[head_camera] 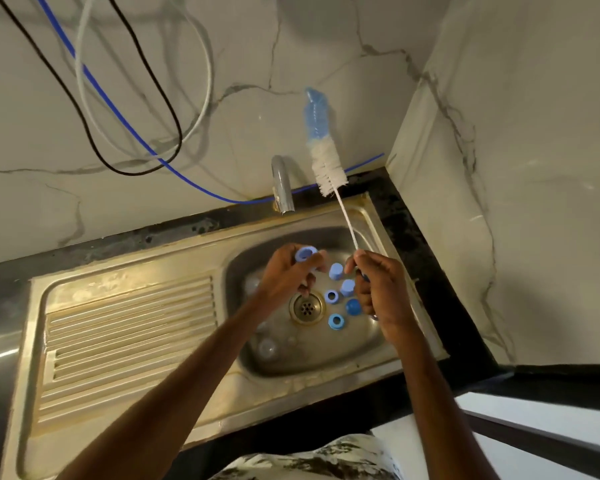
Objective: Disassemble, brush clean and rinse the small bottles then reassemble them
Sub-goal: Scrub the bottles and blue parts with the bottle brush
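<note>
My left hand point(288, 271) grips a light blue bottle ring cap point(306, 253) above the steel sink basin point(371, 344). My right hand point(378, 289) grips the handle of a long bottle brush point(326, 164), whose white and blue bristle head points up toward the wall. Several blue caps and rings lie in the basin by the drain point(306, 308), among them a ring point(331, 296), a dark blue cap point(353, 307) and another ring point(336, 321). Clear small bottles point(267, 348) lie at the basin's left side, faint to see.
A chrome tap point(282, 183) stands behind the basin. The ribbed drainboard point(129, 341) spreads to the left. Black, white and blue cables point(132, 109) hang on the marble wall. A marble side wall point(516, 168) closes the right.
</note>
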The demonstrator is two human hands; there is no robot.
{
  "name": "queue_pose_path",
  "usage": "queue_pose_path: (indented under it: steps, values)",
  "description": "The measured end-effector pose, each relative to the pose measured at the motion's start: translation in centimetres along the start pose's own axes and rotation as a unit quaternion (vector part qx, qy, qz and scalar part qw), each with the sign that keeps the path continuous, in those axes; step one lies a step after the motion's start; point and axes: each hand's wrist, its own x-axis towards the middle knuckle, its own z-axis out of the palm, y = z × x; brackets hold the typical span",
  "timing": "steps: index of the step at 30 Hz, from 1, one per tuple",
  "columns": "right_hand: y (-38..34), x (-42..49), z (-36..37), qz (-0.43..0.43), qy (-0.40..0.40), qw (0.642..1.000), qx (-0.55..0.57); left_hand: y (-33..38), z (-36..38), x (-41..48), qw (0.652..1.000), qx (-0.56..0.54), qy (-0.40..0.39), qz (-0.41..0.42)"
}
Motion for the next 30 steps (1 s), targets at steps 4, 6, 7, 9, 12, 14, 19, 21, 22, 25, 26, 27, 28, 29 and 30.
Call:
queue_pose_path:
  steps: [4, 6, 7, 9, 12, 14, 19, 21, 22, 25, 26, 27, 28, 29, 30]
  values:
    - [2.1, 1.1, -1.2, 0.012, 0.052, 0.998, 0.034, -5.0, 2.0, 0.9, 0.987, 0.152, 0.048, -0.008]
    - [3.6, 1.7, -1.6, 0.024, 0.073, 0.996, 0.045, -7.3, 3.0, 2.0, 0.973, 0.222, 0.065, 0.01]
    - [4.4, 2.0, -1.7, 0.029, 0.081, 0.995, 0.047, -8.8, 3.3, 2.9, 0.969, 0.24, 0.06, 0.004]
    - [6.1, 2.5, -1.8, 0.039, 0.096, 0.993, 0.049, -11.9, 3.8, 4.8, 0.963, 0.263, 0.041, -0.038]
    - [8.6, 3.3, -1.8, 0.053, 0.107, 0.992, 0.051, -15.6, 4.4, 8.0, 0.951, 0.298, 0.041, -0.068]
    - [9.9, 3.7, -1.8, 0.061, 0.112, 0.991, 0.049, -17.4, 4.8, 10.1, 0.942, 0.328, 0.038, -0.066]
    - [12.6, 4.5, -2.6, 0.084, 0.111, 0.988, 0.06, -22.2, 6.1, 14.7, 0.912, 0.404, 0.016, -0.069]
    - [13.5, 4.9, -3.0, 0.099, 0.1, 0.988, 0.07, -23.8, 6.5, 16.1, 0.896, 0.44, 0.012, -0.063]
    - [13.9, 5.0, -3.1, 0.103, 0.095, 0.987, 0.074, -24.5, 6.6, 16.7, 0.888, 0.456, 0.011, -0.062]
    - [14.8, 5.3, -3.5, 0.101, 0.085, 0.987, 0.089, -26.4, 6.8, 18.3, 0.87, 0.488, 0.002, -0.063]
    - [14.9, 5.5, -3.6, 0.101, 0.084, 0.987, 0.093, -26.9, 6.8, 18.6, 0.867, 0.493, 0.001, -0.065]
    - [15.0, 5.6, -3.7, 0.102, 0.082, 0.987, 0.096, -27.4, 6.7, 18.9, 0.866, 0.496, 0.0, -0.063]
    - [15.2, 5.7, -3.8, 0.102, 0.081, 0.987, 0.098, -27.7, 6.7, 19.1, 0.865, 0.498, 0.0, -0.06]
    - [15.3, 5.9, -3.8, 0.102, 0.08, 0.987, 0.099, -27.9, 6.7, 19.1, 0.865, 0.499, 0.001, -0.053]
    - [15.3, 6.0, -3.9, 0.102, 0.078, 0.987, 0.099, -28.1, 6.6, 19.2, 0.865, 0.5, 0.002, -0.047]
